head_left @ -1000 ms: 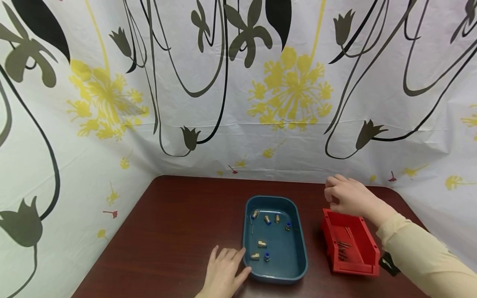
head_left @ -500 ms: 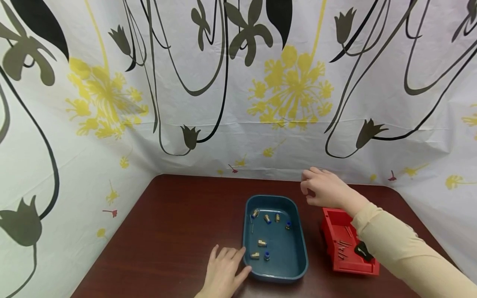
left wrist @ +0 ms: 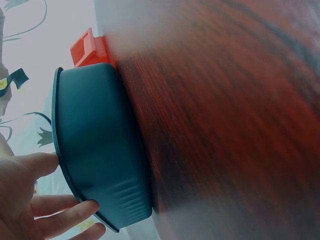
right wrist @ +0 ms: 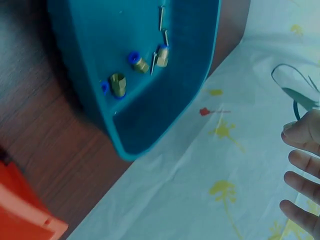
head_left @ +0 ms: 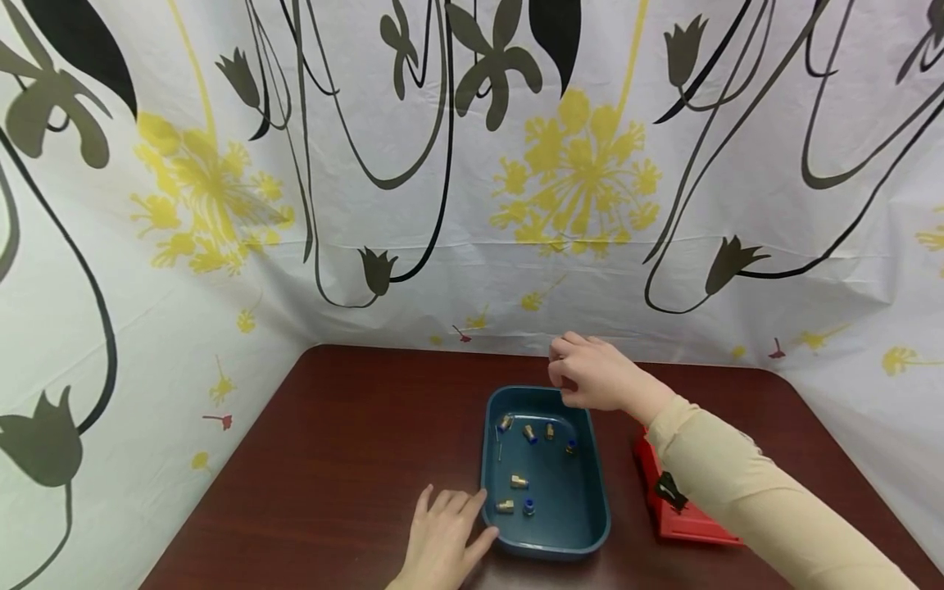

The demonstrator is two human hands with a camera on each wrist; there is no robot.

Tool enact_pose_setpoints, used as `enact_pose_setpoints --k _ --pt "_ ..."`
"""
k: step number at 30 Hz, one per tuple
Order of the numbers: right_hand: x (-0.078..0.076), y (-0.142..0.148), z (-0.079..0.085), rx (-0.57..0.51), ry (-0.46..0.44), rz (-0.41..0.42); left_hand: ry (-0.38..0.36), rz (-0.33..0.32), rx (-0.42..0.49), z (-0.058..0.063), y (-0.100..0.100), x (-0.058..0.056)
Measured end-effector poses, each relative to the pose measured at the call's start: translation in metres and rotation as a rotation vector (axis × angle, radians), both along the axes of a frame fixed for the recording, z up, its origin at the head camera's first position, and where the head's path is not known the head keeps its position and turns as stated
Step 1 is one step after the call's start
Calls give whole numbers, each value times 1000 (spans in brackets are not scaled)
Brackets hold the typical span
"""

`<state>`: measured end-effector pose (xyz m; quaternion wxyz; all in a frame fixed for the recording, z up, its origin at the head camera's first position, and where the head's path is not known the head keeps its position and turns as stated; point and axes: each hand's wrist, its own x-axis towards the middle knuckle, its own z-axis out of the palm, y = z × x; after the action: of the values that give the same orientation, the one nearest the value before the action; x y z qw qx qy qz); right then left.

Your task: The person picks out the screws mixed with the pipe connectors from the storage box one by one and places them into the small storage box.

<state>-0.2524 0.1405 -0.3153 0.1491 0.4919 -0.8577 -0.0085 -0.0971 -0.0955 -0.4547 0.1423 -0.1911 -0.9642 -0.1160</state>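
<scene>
My left hand rests at the near left corner of a blue-green tray, its fairly straight fingers touching the rim; the left wrist view shows the tray's outer wall beside the fingertips. Over the tray's far right corner hovers my right hand, fingers loosely bent. Nothing shows between its fingers in the right wrist view. Several brass fittings with blue ends, such as one fitting, lie in the tray. Thin nails or screws lie among them.
A red bin stands right of the tray, largely covered by the right sleeve. Both containers are on a dark reddish wooden table. A white cloth with printed flowers hangs behind and along the left side.
My right hand has moved left from above the red bin to the tray's far right corner, and its forearm now covers much of the bin. The left hand and tray have stayed put.
</scene>
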Motion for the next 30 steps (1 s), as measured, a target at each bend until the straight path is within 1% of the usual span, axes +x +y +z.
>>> enact_pose_setpoints --k 5,10,13,22,25,30 --pt "0 -15 -7 22 -12 21 14 -1 1 0 0 0" --pt "0 -30 -18 33 -23 27 43 -1 5 -2 0 0" --pt "0 -38 -25 37 -28 30 48 0 5 -2 0 0" --pt "-3 -57 -46 15 -36 70 18 -2 5 0 -1 0" --pt "-5 -61 -54 21 -40 61 21 -1 8 0 -1 0" --pt "-7 -66 -64 34 -80 22 11 3 6 0 -1 -1"
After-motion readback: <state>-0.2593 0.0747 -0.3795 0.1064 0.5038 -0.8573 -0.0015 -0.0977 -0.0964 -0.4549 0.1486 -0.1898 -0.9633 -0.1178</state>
